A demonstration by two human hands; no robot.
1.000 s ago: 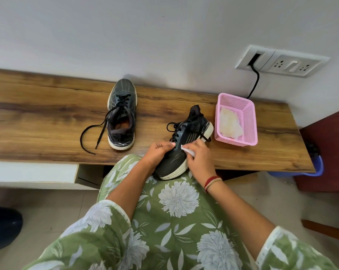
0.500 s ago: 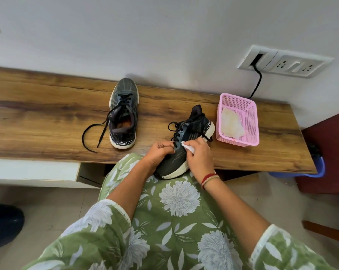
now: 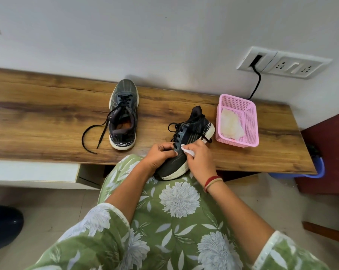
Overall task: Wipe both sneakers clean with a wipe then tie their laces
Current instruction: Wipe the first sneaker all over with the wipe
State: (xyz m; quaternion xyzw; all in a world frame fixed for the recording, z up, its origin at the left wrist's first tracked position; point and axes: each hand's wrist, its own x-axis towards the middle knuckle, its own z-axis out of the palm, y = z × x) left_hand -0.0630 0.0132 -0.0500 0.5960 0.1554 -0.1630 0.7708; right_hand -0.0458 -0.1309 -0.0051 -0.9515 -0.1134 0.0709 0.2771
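Sneaker (image 3: pixel 192 131) at the worktop (image 3: pixel 48 123) edge has barely shifted: left hand (image 3: pixel 160 155) grips its toe, right hand (image 3: pixel 199 160) still rubs the pinched wipe (image 3: pixel 187 152) beside the laces (image 3: pixel 177 133), cleaning unfinished.

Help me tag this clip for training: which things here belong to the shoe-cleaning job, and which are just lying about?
In the job: held sneaker, gripped by the left hand; wipe in the right hand; second sneaker, laces untied; pink basket of spare wipes.
Lying about: socket plate; black cable; blue tub below the bench.
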